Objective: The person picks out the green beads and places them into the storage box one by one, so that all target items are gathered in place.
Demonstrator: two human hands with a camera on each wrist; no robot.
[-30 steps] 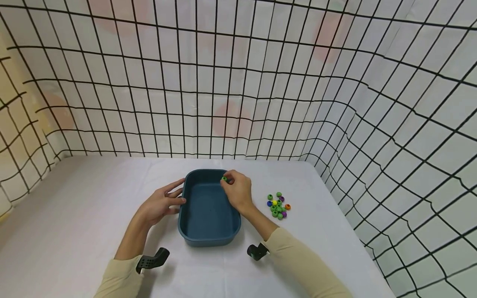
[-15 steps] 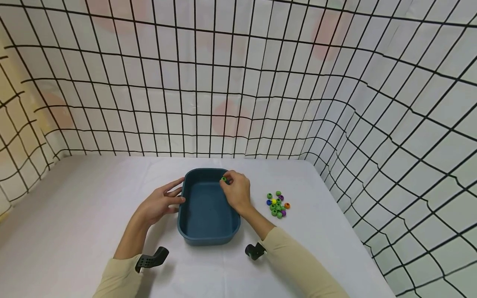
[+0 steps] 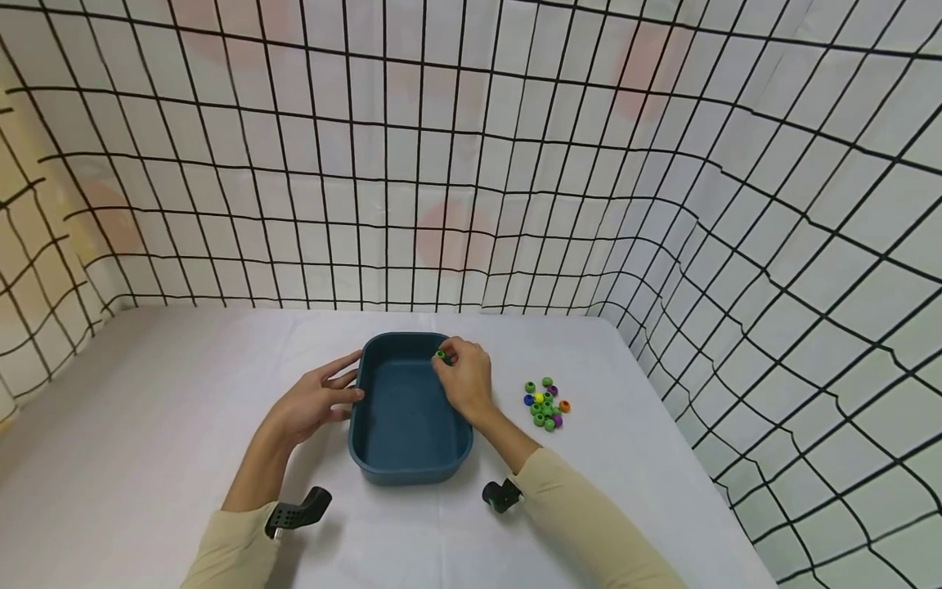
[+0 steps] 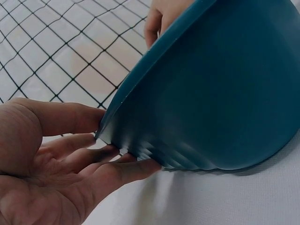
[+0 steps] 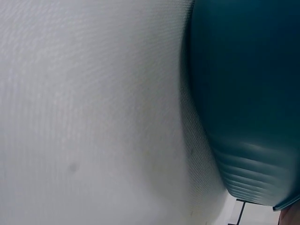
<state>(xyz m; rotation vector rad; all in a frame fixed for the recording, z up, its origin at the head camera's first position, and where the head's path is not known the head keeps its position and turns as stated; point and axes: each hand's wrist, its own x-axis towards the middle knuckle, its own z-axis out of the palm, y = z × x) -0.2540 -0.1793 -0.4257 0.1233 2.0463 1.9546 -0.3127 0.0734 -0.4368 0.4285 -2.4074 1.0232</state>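
Note:
A dark blue rectangular tub (image 3: 412, 425) with rounded corners stands on the white cloth in the head view. My left hand (image 3: 312, 402) touches its left side with fingers spread and fairly straight; in the left wrist view the fingertips meet the outer wall of the tub (image 4: 211, 103). Over the far right corner, my right hand (image 3: 467, 380) pinches a green bead (image 3: 440, 355) between thumb and finger. That bead is above the tub's inside. Only a sliver of the right hand (image 5: 290, 217) shows in the right wrist view, where the tub's outer wall (image 5: 248, 93) fills the right side.
To the right of the tub lies a loose cluster of beads, mostly green (image 3: 547, 406), with a blue bead (image 3: 528, 400), a yellow bead (image 3: 539, 398), an orange bead (image 3: 564, 406) and purple ones (image 3: 557, 421). White walls with a black grid (image 3: 456, 204) enclose the table's back and sides.
Both hands and the tub keep their places relative to each other; the green bead stays pinched. The whole head view has shifted very slightly.

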